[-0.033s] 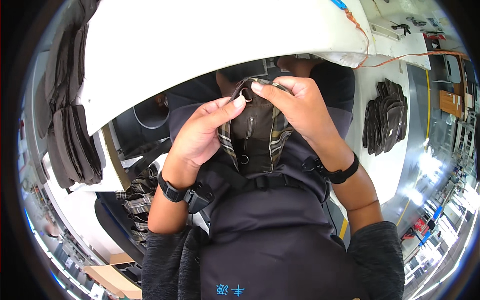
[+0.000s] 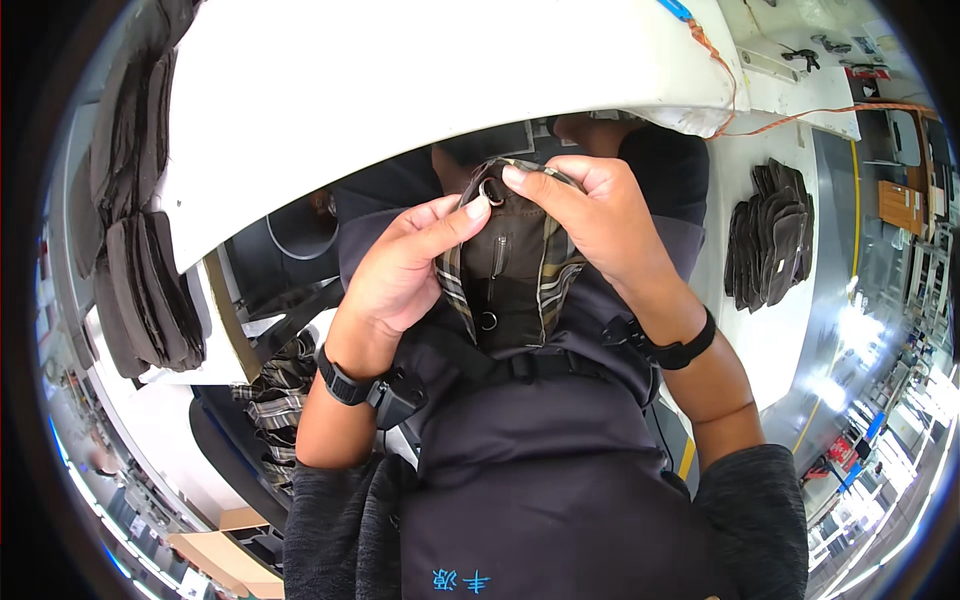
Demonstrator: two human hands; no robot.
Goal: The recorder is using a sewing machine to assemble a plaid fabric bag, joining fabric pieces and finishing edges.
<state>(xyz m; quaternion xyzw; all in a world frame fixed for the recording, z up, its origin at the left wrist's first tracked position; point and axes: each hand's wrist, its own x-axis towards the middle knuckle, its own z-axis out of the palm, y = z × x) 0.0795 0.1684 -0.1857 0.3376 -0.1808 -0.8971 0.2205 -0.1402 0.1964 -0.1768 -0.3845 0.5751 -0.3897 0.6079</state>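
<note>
Over my lap I hold a dark brown cloth piece (image 2: 508,270) with plaid edges folded along both sides. A short zip-like strip (image 2: 500,250) runs down its middle. One small metal ring (image 2: 489,321) lies near its lower end. Another ring (image 2: 492,190) sits at the upper end, beside my left thumb. My left hand (image 2: 415,255) pinches the upper left edge of the cloth. Opposite it, my right hand (image 2: 600,210) is closed on the upper right edge, thumb on top. The fingertips behind the cloth are hidden.
Ahead curves a white table (image 2: 400,70). Dark cloth pieces lie stacked at the left (image 2: 150,290), and another stack (image 2: 770,235) rests on a white surface at the right. Plaid cloth (image 2: 280,405) is piled by my left forearm. An orange cord (image 2: 780,128) crosses the far right.
</note>
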